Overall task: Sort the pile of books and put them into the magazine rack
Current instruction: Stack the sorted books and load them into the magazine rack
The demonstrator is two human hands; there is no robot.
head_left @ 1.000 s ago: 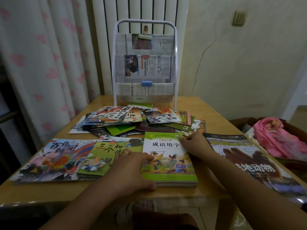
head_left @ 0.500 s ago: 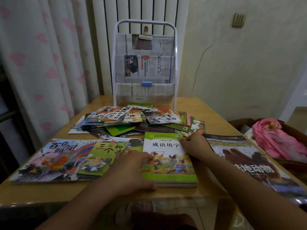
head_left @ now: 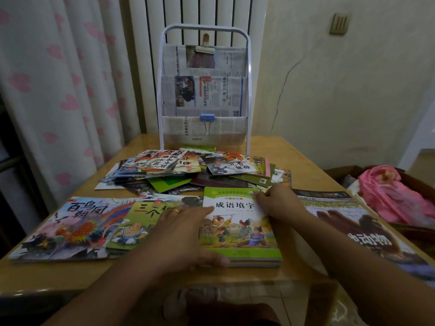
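A stack topped by a green-edged book (head_left: 237,227) lies at the table's near middle. My left hand (head_left: 186,231) lies flat over its left side, thumb along the front edge. My right hand (head_left: 280,203) has its fingers curled at the stack's upper right corner. A loose pile of books (head_left: 195,170) is spread behind it. The white magazine rack (head_left: 204,90), its pockets lined with newspaper, stands at the far edge. Sorted stacks flank the green one: a phoenix book (head_left: 70,227) and a yellow-green book (head_left: 134,222) on the left, a large animal book (head_left: 353,231) on the right.
The wooden table (head_left: 294,156) runs to a curtain on the left and a radiator behind the rack. A box with a pink bag (head_left: 395,198) sits off the table's right side.
Nothing has moved much; both hands stay on the green-edged stack, and the view has shifted only slightly.
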